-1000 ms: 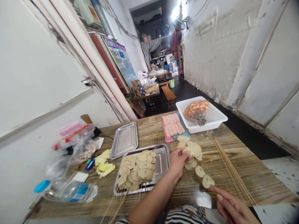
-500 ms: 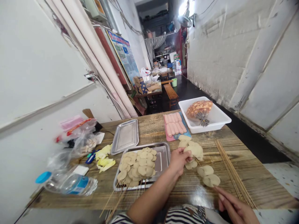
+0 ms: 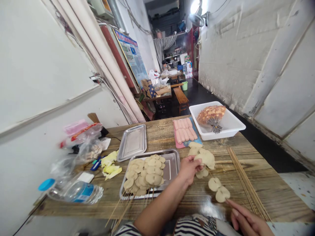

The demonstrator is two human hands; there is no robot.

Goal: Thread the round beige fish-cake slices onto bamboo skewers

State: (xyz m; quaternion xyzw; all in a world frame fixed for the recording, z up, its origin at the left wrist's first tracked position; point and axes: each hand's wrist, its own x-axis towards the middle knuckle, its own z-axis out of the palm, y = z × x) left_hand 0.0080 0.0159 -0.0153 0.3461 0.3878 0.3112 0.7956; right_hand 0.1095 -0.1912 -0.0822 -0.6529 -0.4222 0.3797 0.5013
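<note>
My left hand is closed, thumb and fingers pinching the edge of a thin beige round slice at a loose pile of slices on the wooden table. My right hand is closed at the lower right, index finger stretched along a thin skewer, most of it hidden. Two beige slices sit threaded on that skewer, just beyond my fingertip. Left of my left hand, a metal tray holds many skewered slices, their sticks pointing toward me. Loose bamboo skewers lie right of my hands.
Behind the pile lie a pack of pink sausages and a white tub with a bundle of skewered food. A second metal tray, yellow wrappers, plastic bags and a water bottle are leftward. A person sits far back.
The two slices on the skewer have turned to face more upward and shifted slightly toward me. My left hand stays at the pile; the view moved slightly.
</note>
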